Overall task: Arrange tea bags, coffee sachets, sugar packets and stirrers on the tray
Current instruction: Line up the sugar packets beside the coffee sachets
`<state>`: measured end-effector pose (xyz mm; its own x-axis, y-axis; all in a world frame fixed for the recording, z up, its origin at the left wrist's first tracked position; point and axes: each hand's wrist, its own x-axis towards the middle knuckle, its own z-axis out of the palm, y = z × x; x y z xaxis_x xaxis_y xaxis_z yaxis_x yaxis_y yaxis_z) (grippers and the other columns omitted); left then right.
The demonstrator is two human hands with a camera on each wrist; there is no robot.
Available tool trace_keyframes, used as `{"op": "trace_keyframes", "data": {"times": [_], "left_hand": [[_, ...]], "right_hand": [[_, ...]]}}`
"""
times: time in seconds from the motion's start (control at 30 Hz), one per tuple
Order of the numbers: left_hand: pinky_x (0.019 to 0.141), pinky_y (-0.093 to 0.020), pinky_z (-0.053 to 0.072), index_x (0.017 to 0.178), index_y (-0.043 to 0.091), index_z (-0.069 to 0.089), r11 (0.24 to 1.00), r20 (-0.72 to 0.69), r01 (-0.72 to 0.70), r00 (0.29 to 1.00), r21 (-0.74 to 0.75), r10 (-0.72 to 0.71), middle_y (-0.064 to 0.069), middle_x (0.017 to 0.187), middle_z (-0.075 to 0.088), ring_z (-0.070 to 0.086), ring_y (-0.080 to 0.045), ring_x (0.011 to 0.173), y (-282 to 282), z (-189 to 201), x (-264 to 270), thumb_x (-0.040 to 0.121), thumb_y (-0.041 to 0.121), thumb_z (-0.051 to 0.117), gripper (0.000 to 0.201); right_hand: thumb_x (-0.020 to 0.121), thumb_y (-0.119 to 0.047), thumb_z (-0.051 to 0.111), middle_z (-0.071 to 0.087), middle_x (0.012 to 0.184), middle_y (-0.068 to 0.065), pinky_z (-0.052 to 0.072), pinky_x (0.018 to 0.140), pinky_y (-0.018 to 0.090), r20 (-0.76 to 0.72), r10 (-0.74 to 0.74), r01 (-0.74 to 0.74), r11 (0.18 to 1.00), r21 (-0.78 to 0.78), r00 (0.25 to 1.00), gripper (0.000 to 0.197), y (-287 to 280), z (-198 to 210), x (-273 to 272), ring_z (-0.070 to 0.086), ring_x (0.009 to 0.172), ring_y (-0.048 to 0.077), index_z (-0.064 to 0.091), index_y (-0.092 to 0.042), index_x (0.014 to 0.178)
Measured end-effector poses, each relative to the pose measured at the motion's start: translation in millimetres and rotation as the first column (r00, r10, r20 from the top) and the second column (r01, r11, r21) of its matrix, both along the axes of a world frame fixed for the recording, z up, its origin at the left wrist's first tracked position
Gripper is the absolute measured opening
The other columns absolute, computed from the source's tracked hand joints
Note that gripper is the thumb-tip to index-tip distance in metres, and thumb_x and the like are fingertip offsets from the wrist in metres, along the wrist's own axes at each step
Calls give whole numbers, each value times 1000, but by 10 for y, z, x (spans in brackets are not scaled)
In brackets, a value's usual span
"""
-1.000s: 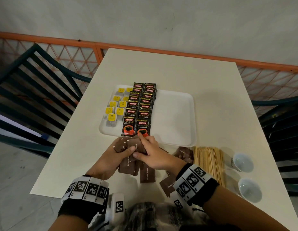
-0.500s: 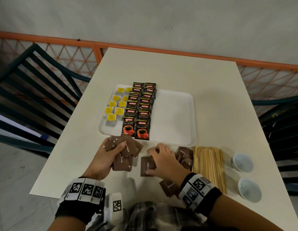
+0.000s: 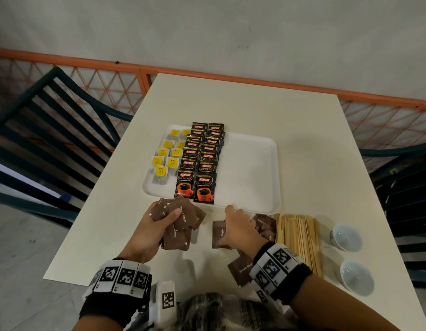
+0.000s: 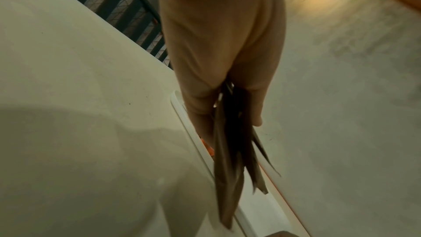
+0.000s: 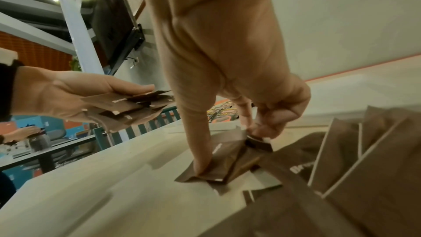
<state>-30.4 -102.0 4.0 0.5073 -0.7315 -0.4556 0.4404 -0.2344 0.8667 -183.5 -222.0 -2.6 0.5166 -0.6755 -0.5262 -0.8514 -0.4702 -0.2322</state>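
While the cream desk [image 3: 243, 111] fills most of the head view, the white tray [image 3: 250, 168] lies on it ahead of the person, its right half bare; 2 overlapping columns of black coffee sachets [image 3: 200, 163] run down the tray left of its middle, and yellow-tagged tea bags [image 3: 167, 154] sit in rows on its left part, just beside the sachets; off the tray, near its right front corner, a flat bundle of wooden stirrers [image 3: 300, 240] lies on the desk, with 2 small white cups [image 3: 348, 237] to its right; loose brown sugar packets [image 3: 265, 226] lie between the stirrers and the right hand [image 3: 240, 231], and 1 more lies nearer the person by the right wrist; the left hand [image 3: 150, 231] is closed round a fanned stack of sugar packets [image 3: 181, 218], thumb on top and fingers beneath, held just in front of the tray's near edge and, in the right wrist view, clear of the desk; the right hand is bent down over a single sugar packet [image 3: 218, 234] lying on the desk, thumb at its near edge and curled fingertips at its far edge, pinching it.
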Motion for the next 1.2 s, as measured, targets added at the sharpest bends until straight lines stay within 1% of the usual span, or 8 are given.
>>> {"op": "trace_keyframes", "data": {"times": [0.27, 0.43, 0.6, 0.73, 0.8, 0.9, 1.07, 1.2], "left_hand": [[56, -31, 55, 115, 9, 53, 1000, -2, -25, 1000, -7, 25, -11, 98, 66, 66, -20, 82, -24, 58, 0, 89, 10, 58, 27], [59, -27, 56, 105, 17, 52, 995, 49, -96, 994, -13, 96, -5, 94, 65, 66, -14, 79, -147, 121, -23, 86, 6, 61, 24], [73, -36, 57, 114, 12, 49, 992, 53, -101, 993, -80, 106, -11, 100, 66, 68, -22, 85, -347, 283, -108, 84, 4, 63, 34], [59, -37, 56, 117, 7, 56, 979, -36, -152, 988, -134, 148, -22, 103, 68, 69, -33, 86, -446, 352, -155, 84, 8, 64, 34], [54, -34, 54, 101, 15, 66, 975, -76, -163, 985, -151, 152, -15, 89, 72, 70, -26, 75, -494, 386, -200, 87, 9, 59, 17], [62, -35, 53, 96, 18, 67, 964, -143, -219, 970, -151, 198, -10, 81, 73, 69, -23, 72, -611, 433, -286, 90, 12, 55, 14], [71, -36, 56, 101, 18, 64, 940, -55, -299, 954, -167, 293, -8, 89, 72, 70, -21, 81, -714, 442, -415, 91, 15, 54, 15], [86, -40, 54, 119, 21, 54, 936, 100, -295, 943, -192, 317, -4, 107, 69, 67, -17, 97, -673, 420, -471, 83, 19, 66, 37]], "right_hand": [[92, -15, 49, 55, 114, 8, 43, 88, 36, 172, -28, 12, 996, 93, 985, 28, -181, 155, -41, 54, 104, 24, 43, -9, 119], [92, -14, 54, 57, 106, 5, 47, 77, 26, 540, -544, 111, 763, 637, 642, 25, -284, 413, 94, 56, 94, 17, 48, -9, 116], [93, -16, 52, 62, 102, 2, 44, 73, 21, 491, -651, 76, 643, 762, 579, 21, -139, 417, 270, 58, 88, 13, 53, -15, 114], [92, -30, 54, 54, 122, 7, 47, 76, 25, 442, -693, 134, 609, 782, 569, 22, -86, 367, 305, 57, 102, 15, 54, -21, 112], [95, -29, 49, 57, 115, 7, 52, 81, 40, 357, -772, 68, 457, 887, 526, 24, -65, 382, 304, 59, 98, 18, 48, -20, 117], [97, -26, 44, 58, 97, 9, 54, 64, 43, 224, -856, -88, 207, 974, 465, 18, -24, 459, 301, 56, 78, 28, 42, -22, 114], [97, -19, 44, 62, 102, 5, 53, 73, 36, 218, -906, -141, 178, 974, 363, 28, -85, 489, 313, 60, 87, 20, 42, -20, 125], [98, -19, 42, 60, 116, 4, 54, 85, 35, 288, -861, -185, 229, 956, 420, 32, -106, 493, 301, 60, 105, 18, 39, -19, 129]]}}
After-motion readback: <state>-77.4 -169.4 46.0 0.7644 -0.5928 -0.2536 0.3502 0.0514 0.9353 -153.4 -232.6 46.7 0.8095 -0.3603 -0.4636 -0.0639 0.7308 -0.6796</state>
